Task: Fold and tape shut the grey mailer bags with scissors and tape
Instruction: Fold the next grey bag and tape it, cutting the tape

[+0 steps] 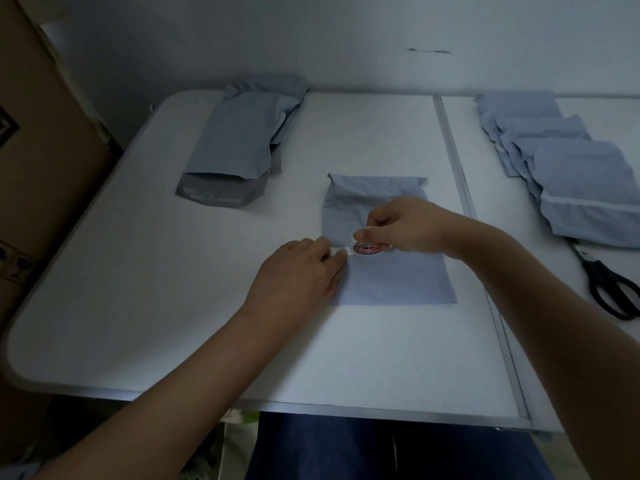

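A folded grey mailer bag (388, 271) lay flat mid-table, a tape roll (370, 247) upon it; black scissors (609, 289) lay well right.

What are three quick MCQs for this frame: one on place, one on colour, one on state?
1. Where do the scissors lie?
A. On the table's right side, near the folded bag stack
B. On the unfolded bags
C. In the left hand

2. What colour are the scissors' handles?
A. Red
B. Black
C. White

3. What is the right hand doing?
A. Resting open
B. Cutting
C. Gripping the tape roll over the centre mailer

Key: 1 A, they sit just below that stack; 2 B, both loops are black; 3 C, its fingers curl round the roll while the left hand pins the tape end.
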The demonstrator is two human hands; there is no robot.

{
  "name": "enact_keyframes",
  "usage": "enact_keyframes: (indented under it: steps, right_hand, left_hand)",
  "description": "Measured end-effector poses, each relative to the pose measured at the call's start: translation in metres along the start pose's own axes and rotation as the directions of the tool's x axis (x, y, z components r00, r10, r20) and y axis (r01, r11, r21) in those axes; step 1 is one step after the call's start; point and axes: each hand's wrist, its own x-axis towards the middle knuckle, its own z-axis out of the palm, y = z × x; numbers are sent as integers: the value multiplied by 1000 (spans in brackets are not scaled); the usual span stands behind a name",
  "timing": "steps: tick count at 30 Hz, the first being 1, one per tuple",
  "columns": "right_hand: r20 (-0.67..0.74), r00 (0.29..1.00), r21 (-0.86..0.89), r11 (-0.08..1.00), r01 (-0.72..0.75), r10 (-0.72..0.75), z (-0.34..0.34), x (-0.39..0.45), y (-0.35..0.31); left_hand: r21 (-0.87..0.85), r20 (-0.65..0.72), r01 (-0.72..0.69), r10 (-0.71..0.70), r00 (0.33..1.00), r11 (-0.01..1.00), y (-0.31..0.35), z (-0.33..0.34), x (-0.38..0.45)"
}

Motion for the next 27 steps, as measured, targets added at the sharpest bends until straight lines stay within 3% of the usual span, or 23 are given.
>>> enact_keyframes:
  steps: [20,27]
  right_hand:
    - [62,997,-300,952,59,-42,-28,7,-26]
    - [71,997,-300,953,46,-26,-27,6,-17]
  left_hand:
    - [-39,33,28,-27,999,999,3,-6,1]
    - [-24,-12,27,-27,1000,999,3,-3,0]
